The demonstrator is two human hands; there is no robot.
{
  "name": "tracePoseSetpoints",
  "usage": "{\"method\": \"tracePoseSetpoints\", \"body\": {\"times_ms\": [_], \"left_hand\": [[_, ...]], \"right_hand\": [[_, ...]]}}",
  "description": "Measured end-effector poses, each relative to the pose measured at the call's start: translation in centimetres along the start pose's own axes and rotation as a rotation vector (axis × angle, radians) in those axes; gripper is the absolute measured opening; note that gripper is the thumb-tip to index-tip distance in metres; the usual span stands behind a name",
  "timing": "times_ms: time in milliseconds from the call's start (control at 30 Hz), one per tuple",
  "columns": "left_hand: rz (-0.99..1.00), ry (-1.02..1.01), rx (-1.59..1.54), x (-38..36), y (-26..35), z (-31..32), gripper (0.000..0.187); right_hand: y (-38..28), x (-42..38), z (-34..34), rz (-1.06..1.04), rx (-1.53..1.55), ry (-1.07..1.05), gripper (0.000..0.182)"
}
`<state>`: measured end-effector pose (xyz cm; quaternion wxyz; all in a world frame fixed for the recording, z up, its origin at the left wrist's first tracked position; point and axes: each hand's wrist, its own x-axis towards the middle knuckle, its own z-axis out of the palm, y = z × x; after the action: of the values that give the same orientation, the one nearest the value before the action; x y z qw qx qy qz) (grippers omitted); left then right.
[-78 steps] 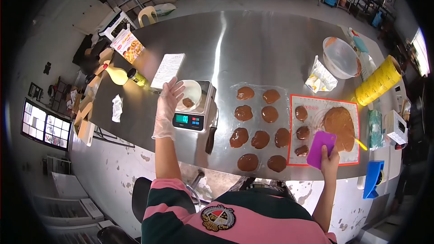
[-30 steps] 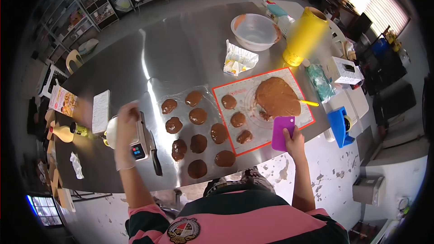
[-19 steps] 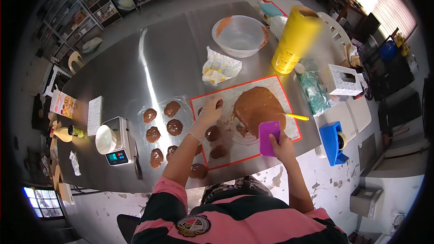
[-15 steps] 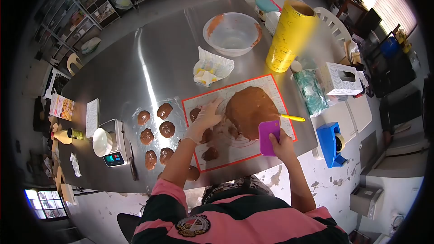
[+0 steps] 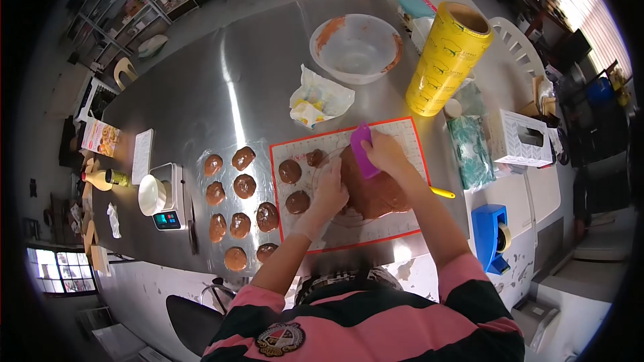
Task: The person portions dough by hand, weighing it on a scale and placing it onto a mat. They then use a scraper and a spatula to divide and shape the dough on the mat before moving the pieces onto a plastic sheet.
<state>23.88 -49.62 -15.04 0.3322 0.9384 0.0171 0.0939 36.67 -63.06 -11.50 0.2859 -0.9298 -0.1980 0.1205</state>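
A large flattened slab of brown dough [image 5: 384, 196] lies on a red-edged white baking mat [image 5: 417, 141]. My right hand [image 5: 388, 153] grips a purple dough scraper [image 5: 362, 151], tilted over the slab's upper left part. At the slab's left edge, my left hand [image 5: 329, 191] wears a clear plastic glove, with its fingers stretched out. Just above those fingers sits a small dough piece [image 5: 315, 157]. Two rounder dough pieces, an upper one [image 5: 290, 171] and a lower one [image 5: 298, 202], rest on the mat's left side. The yellow handle [image 5: 442, 192] of a utensil sticks out past the mat's right edge.
Several dough pieces [image 5: 245, 186] sit on plastic film left of the mat. Farther left is a digital scale [image 5: 176, 188] with a white bowl [image 5: 155, 194]. Behind the mat are crumpled paper [image 5: 322, 97], a smeared bowl [image 5: 355, 50] and a yellow film roll [image 5: 448, 60].
My right hand has carried the purple scraper from the slab's lower right to its upper left. My left hand has shifted right and slightly down to the slab's edge. The camera view has shifted.
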Motion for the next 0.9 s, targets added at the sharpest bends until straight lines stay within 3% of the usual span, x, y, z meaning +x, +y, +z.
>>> {"method": "tracePoseSetpoints", "body": {"times_ms": [100, 167, 233, 333, 500, 567, 800, 900], "left_hand": [[-0.069, -0.048, -0.086, 2.1, 0.6, -0.2, 0.059], [0.108, 0.055, -0.058, 2.5, -1.7, 1.9, 0.061], [0.056, 0.010, -0.073, 2.5, -1.3, 1.3, 0.062], [-0.008, -0.073, -0.139, 2.3, -1.2, 0.6, 0.064], [-0.068, -0.134, -0.237, 0.7, -1.6, -0.2, 0.066], [0.146, 0.000, -0.125, -0.5, -1.8, -0.5, 0.064], [0.109, -0.138, -0.183, -5.0, -0.1, -1.8, 0.060], [0.179, -0.124, -0.065, -5.9, 0.9, -2.4, 0.055]], "right_hand": [[-0.8, 1.5, 0.2, 0.020, -0.089, -0.123, 0.031], [-1.4, 1.5, 0.0, 0.022, -0.112, -0.183, 0.031], [-1.5, 1.1, -0.3, -0.061, -0.069, -0.241, 0.030], [-1.3, 1.1, 0.7, -0.015, -0.025, -0.347, 0.028], [-2.0, -1.9, 0.6, -0.025, 0.041, -0.313, 0.025], [-1.3, -3.2, 1.8, -0.027, 0.032, -0.268, 0.024], [-2.7, -8.2, 2.1, 0.012, -0.046, -0.346, 0.025], [-3.2, -10.6, 2.1, 0.034, -0.060, -0.281, 0.025]]}}
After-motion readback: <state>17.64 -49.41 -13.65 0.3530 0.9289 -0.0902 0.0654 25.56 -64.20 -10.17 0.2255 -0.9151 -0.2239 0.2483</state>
